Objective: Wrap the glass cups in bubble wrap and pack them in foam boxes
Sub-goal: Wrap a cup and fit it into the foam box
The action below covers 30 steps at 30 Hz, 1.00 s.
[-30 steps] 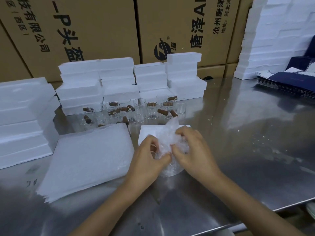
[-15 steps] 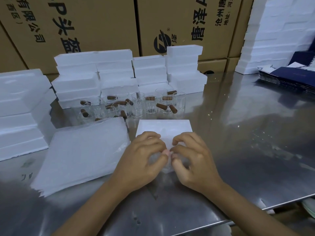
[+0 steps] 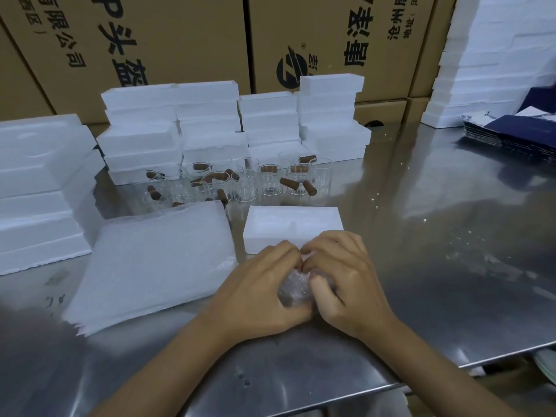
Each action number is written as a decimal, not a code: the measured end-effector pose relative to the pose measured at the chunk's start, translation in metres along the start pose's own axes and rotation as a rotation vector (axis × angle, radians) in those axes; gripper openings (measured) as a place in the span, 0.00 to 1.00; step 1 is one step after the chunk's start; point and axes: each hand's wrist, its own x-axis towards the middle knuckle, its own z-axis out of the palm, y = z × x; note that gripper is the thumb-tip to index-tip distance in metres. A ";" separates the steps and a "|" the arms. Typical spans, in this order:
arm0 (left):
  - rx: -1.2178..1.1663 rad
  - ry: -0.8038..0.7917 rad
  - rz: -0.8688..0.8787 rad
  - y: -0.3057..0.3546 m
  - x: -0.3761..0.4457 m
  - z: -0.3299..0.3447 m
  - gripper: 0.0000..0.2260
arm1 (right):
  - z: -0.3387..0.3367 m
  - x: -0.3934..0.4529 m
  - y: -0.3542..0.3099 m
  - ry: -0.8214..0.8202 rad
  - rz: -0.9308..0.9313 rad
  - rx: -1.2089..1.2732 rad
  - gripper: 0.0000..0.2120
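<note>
— Low in the middle, both hands, left hand (image 3: 264, 284) and right hand (image 3: 340, 278), squeeze the bubble-wrapped cup (image 3: 296, 288) on the table (image 3: 436, 266).
— Tuck loose ends tight, then set it in the open foam box (image 3: 293, 225) just behind.

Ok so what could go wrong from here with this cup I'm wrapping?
Both the left hand and the right hand squeeze the wrapped bundle against the steel table; hard pressure might crack the glass. The wrap looks loose, so it may unfold before reaching the open foam box. Bare cups crowd just behind the box; a careless reach could topple them.
</note>
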 end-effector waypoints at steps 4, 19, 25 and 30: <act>0.118 0.039 0.022 -0.002 0.002 0.006 0.15 | -0.003 0.001 0.001 0.189 0.140 0.063 0.12; -0.123 -0.029 -0.456 -0.039 0.081 -0.027 0.34 | 0.029 0.064 0.032 0.212 0.282 0.169 0.11; -0.012 -0.221 -0.489 -0.060 0.087 -0.003 0.29 | 0.046 0.049 0.054 0.122 0.358 -0.057 0.13; -0.187 -0.151 -0.516 -0.071 0.088 0.001 0.28 | 0.052 0.054 0.071 0.112 0.407 0.052 0.10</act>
